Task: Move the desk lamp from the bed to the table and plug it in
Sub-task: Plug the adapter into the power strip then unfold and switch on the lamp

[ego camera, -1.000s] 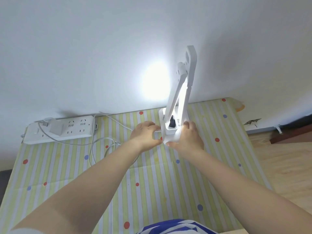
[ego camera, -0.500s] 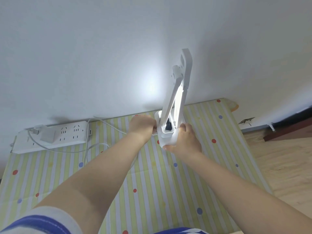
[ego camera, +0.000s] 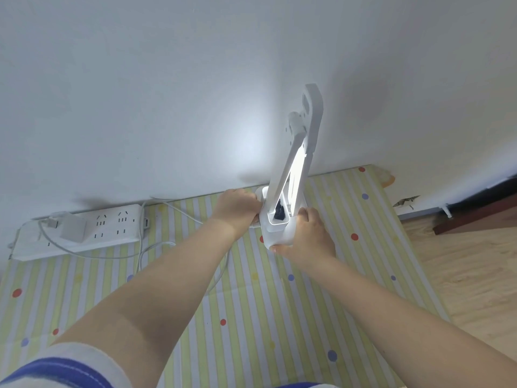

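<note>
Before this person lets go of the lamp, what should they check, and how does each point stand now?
1. Desk lamp on the striped table: ok.
2. Lamp lit, so powered: ok.
3. White adapter seated in the power strip: ok.
4. Base lying flat on the table: cannot tell; the right hand grips it.
5. Cable seated in the base: cannot tell; the left hand hides it.
6. Cable slack: ok.

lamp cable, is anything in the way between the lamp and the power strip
Nothing visible blocks it. The white cable lies loose over bare striped tablecloth from the lamp, which both hands hold, to the adapter already seated in the power strip. The lamp is lit.
</note>
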